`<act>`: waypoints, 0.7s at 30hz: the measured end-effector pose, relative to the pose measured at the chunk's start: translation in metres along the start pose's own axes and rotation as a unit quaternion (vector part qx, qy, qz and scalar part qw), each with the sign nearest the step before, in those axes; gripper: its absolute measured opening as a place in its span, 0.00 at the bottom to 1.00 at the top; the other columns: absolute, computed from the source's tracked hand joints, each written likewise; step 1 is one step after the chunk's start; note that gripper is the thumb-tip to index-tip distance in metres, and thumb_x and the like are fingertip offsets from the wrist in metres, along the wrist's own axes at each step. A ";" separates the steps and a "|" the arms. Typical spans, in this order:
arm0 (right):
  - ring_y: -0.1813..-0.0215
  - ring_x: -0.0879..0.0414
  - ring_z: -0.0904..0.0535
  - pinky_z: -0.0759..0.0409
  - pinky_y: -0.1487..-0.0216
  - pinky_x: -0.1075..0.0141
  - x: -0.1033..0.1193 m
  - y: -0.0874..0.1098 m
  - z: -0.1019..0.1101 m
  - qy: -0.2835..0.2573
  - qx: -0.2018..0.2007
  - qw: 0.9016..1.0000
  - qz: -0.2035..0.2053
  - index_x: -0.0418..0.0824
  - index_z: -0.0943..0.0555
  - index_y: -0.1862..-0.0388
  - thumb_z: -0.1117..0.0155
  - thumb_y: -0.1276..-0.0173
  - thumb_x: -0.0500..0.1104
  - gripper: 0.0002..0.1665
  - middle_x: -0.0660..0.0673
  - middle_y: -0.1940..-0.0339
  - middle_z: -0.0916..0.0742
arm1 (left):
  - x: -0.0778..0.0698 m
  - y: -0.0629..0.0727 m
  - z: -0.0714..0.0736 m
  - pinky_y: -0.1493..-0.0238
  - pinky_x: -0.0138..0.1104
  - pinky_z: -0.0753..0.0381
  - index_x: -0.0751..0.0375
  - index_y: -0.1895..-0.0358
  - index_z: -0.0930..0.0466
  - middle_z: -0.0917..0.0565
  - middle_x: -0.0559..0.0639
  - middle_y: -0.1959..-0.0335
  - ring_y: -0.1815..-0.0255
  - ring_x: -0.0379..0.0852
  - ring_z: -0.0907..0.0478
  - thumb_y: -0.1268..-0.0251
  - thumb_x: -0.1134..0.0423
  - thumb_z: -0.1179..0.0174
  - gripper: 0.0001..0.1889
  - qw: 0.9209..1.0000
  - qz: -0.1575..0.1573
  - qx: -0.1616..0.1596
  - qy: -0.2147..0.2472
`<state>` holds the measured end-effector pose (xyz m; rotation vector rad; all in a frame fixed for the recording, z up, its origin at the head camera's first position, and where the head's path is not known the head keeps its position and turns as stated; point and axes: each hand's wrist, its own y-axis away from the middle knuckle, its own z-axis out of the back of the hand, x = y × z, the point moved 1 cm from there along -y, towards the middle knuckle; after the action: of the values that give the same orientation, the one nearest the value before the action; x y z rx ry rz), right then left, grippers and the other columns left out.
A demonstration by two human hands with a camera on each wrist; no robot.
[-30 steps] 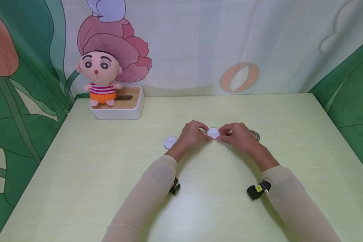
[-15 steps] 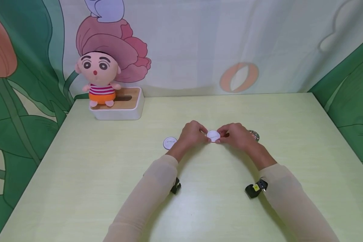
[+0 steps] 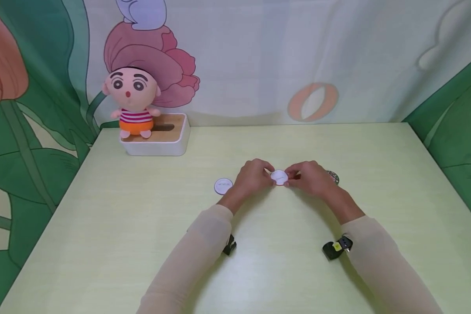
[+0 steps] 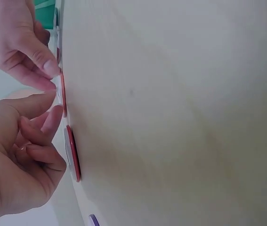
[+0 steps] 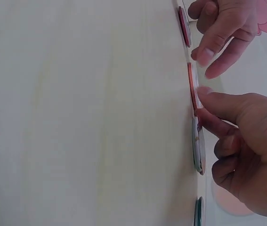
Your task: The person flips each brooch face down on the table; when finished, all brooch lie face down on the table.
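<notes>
A small flat round disc [image 3: 279, 177] with a white face and an orange-red edge lies on the table between both hands. My left hand [image 3: 254, 175] pinches its left edge with thumb and forefinger. At the opposite edge, the thumb and forefinger of my right hand [image 3: 309, 176] hold it too. Beneath the left hand sits a red-edged disc [image 4: 72, 154], hidden in the head view. A green-edged disc [image 5: 198, 146] lies beside the right fingers. Farther left is a white-faced disc [image 3: 223, 186], and a dark patterned disc [image 3: 332, 177] shows partly behind the right hand.
A plush doll [image 3: 135, 102] sits on a white box with a wooden top [image 3: 155, 148] at the table's back left. The pale table [image 3: 274, 261] ends at a printed curtain [image 3: 235, 56]. Each sleeve carries a small black wrist camera [image 3: 332, 250].
The disc between the hands has come down slightly toward the person and now lies flatter. Both hands keep their hold at its edges; the head view has shifted a little.
</notes>
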<state>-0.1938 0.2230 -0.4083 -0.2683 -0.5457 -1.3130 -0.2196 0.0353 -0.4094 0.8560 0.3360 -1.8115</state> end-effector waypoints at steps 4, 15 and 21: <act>0.70 0.58 0.20 0.25 0.66 0.67 -0.003 0.007 0.003 -0.006 -0.024 1.000 0.011 0.35 0.14 0.45 0.34 0.29 0.39 0.16 0.39 0.57 0.09 | -0.003 0.004 -0.001 0.66 0.28 0.27 0.56 0.50 0.12 0.08 0.53 0.60 0.61 0.43 0.15 0.34 0.62 0.33 0.11 1.000 -0.016 -0.007 0.002; 0.76 0.55 0.30 0.33 0.75 0.68 -0.024 0.029 0.021 -0.001 -0.075 0.997 0.025 0.39 0.12 0.52 0.32 0.30 0.40 0.10 0.42 0.62 0.10 | -0.017 0.003 -0.012 0.70 0.26 0.28 0.56 0.50 0.12 0.09 0.53 0.60 0.67 0.40 0.19 0.32 0.61 0.35 0.11 0.997 -0.073 0.023 0.032; 0.72 0.54 0.27 0.29 0.72 0.69 -0.036 0.035 0.028 -0.021 -0.065 0.998 0.013 0.37 0.13 0.51 0.33 0.30 0.37 0.11 0.40 0.60 0.10 | -0.021 -0.002 -0.017 0.62 0.27 0.26 0.56 0.46 0.13 0.11 0.50 0.57 0.59 0.42 0.20 0.33 0.60 0.33 0.14 0.996 -0.081 0.034 0.029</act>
<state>-0.1716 0.2750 -0.3993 -0.4095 -0.4906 -1.3226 -0.2108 0.0605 -0.4073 0.9536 0.3938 -1.9600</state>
